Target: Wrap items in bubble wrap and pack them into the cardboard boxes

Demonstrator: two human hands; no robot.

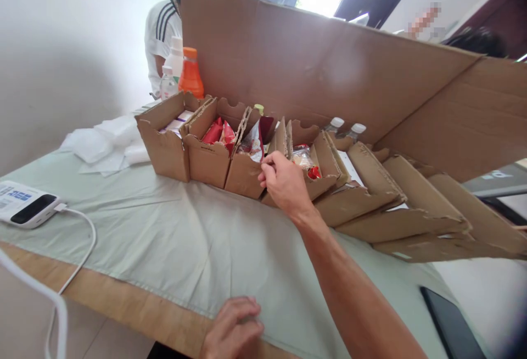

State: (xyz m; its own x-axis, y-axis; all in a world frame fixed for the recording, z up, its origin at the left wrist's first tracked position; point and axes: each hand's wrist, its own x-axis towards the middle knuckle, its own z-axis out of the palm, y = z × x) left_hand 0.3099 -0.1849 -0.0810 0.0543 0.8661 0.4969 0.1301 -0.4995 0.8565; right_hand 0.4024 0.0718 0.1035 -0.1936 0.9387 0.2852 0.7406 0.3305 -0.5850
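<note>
My right hand (284, 183) reaches over the front of the row of cardboard bins, its thumb and fingers pinched together. The fingertips are beside the lower edge of a white and dark red snack bag (254, 142), which stands tilted in the third bin (244, 175) from the left. Whether anything is between these fingers is hidden. My left hand (233, 326) rests at the front edge of the table, fingers loosely bent and slightly apart, with nothing seen in it. Red packets (218, 131) lie in the second bin, and clear-wrapped food (302, 157) sits just right of my right hand.
More cardboard bins (428, 200) continue to the right before a tall cardboard panel (329, 62). An orange bottle (190, 76) stands behind the left bins, near clear plastic bags (88, 145). A white device (31, 203) with a cable lies left, a phone (450, 323) right. Someone is behind.
</note>
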